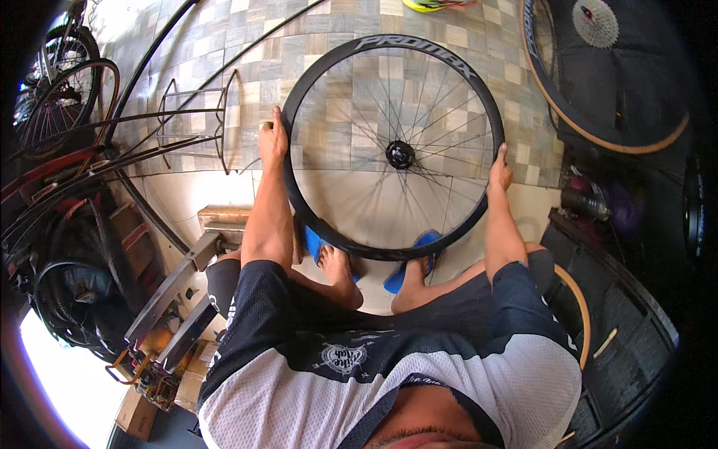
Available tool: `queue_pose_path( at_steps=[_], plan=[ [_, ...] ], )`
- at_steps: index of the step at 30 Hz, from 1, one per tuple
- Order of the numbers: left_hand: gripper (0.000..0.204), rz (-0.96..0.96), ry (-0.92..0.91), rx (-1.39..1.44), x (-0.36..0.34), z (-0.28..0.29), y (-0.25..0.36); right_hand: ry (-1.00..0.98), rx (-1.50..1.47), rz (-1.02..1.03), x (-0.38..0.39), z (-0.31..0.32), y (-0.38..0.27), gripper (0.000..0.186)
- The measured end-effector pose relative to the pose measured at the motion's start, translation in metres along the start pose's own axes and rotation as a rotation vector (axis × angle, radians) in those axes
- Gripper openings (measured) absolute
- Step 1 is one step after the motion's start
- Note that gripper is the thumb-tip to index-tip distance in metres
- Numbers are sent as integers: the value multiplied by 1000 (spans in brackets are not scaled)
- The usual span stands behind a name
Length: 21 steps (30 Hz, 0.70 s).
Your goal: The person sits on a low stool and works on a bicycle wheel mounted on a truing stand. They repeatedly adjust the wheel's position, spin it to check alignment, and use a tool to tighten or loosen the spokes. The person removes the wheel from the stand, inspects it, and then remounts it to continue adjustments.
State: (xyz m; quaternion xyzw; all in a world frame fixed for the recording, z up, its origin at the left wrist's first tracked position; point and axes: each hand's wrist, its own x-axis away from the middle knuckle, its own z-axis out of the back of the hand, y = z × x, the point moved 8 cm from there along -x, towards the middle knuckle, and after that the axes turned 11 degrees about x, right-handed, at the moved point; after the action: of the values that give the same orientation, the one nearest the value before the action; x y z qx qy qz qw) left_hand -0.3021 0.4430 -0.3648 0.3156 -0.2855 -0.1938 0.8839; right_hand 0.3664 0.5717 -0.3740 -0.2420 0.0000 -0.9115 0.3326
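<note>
A black spoked bicycle wheel (299, 183) with a deep rim and a dark hub (400, 155) is held out before me, above the floor and my feet. My left hand (274, 141) grips the rim at its left side, thumb pointing away from me. On the opposite side my right hand (500, 170) holds the rim a little lower, thumb up along its outer edge. The fingers of both hands are mostly hidden behind the rim. Light letters run along the wheel's far edge. No tyre can be made out for certain.
To the right lies a tan-walled tyre (598, 138) near a silver cassette (596, 22). A black crate-like box (621, 337) stands close by my right knee. Left are a wire rack (193, 112), a metal stand (168, 292), and a parked bicycle (63, 82). Blue slippers (396, 278) are under my feet.
</note>
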Motion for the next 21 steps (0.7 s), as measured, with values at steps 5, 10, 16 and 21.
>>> queue_pose_path(
  at_steps=[5, 10, 16, 21],
  plan=[
    [93, 155, 70, -91, 35, 5, -10, 29, -14, -208, 21, 2, 93, 113],
    [96, 244, 89, -121, 48, 4, -39, 62, 104, 183, -9, 22, -3, 104],
    [101, 211, 45, -103, 44, 0, -48, -75, 149, 221, -41, -3, -63, 101],
    [104, 216, 104, -123, 40, -7, -48, 40, 159, 86, -15, 7, -58, 97]
  ],
)
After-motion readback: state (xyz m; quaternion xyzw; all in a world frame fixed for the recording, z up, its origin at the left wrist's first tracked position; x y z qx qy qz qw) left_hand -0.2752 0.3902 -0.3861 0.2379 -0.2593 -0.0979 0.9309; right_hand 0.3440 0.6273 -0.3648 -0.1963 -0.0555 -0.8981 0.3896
